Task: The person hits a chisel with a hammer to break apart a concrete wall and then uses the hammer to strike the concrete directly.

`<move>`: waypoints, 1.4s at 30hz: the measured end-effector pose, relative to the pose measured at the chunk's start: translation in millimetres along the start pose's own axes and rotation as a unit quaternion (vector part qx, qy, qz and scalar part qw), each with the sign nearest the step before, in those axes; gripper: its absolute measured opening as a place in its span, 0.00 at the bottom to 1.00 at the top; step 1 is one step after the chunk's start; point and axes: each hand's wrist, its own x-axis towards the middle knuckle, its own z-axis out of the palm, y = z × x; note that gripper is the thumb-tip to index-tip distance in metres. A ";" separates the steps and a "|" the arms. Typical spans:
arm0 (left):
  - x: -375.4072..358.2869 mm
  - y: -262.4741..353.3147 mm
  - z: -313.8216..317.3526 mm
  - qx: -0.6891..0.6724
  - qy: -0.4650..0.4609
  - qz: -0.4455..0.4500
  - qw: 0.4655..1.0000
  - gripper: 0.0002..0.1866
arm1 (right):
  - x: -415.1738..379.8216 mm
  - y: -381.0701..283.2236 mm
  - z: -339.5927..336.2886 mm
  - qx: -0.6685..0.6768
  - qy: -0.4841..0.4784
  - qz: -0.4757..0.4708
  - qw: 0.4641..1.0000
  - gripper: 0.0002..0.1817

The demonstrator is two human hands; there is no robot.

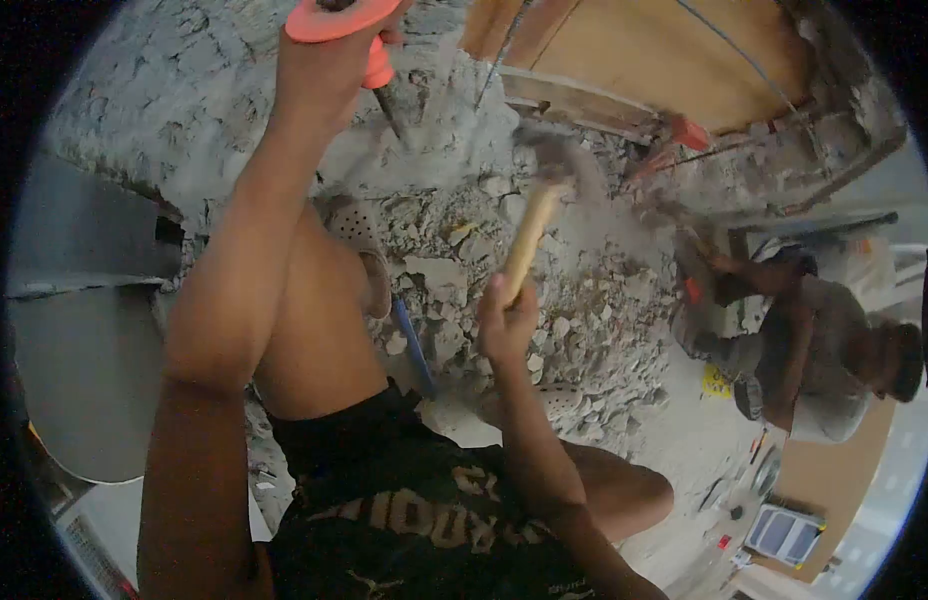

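At the top of the head view, my left hand [331, 62] is closed around a chisel [379, 70] with an orange grip and round hand guard. The chisel's dark shaft points down toward the broken wall [434, 110]. My right hand [509, 318] grips the pale wooden handle of a hammer [530, 240], near its lower end. Motion blurs the hammer's head, which is to the right of the chisel, apart from it. Broken rubble [454, 275] lies below both tools, around my perforated shoes [356, 225].
A blue strip [414, 345] lies in the rubble by my leg. Another person [814, 350] crouches at the right. A wooden panel [674, 60] and a red block [690, 133] are at the upper right. Grey panels [84, 370] stand at the left.
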 end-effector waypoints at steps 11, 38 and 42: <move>-14.5 28.1 13.9 0.037 0.023 -0.006 0.999 0.20 | 137.2 0.2 28.2 -0.050 -0.088 -0.235 0.967 0.12; -0.5 27.5 20.6 0.093 0.014 0.031 0.995 0.12 | 161.6 88.9 18.7 -0.238 -0.153 -0.103 0.953 0.18; -8.5 27.2 33.7 0.045 0.062 0.079 0.994 0.12 | 122.3 125.6 -24.7 -0.319 -0.115 0.093 0.936 0.27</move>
